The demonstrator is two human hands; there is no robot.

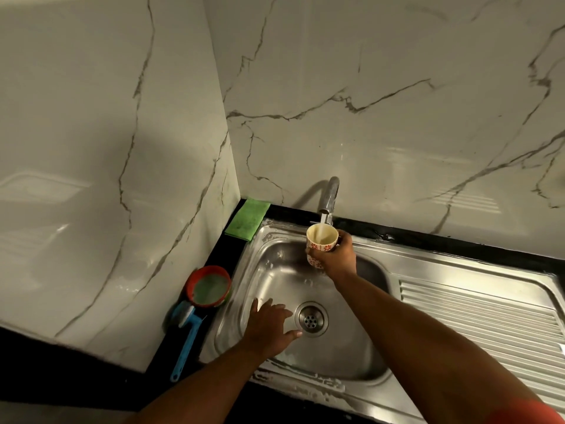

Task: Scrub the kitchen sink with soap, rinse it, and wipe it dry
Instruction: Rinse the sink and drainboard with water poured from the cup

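The right hand (334, 255) grips a patterned cup (321, 241) under the running faucet (330, 197) at the back edge of the sink (336, 347). The left hand (269, 327), fingers spread flat, presses the basin floor just left of the drain (311, 319). A green cloth (248, 218) lies at the tabletop's back-left corner.

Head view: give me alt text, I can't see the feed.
The right hand holds a flower-patterned cup under the running tap over the steel sink. The left hand lies open in the basin beside the drain.
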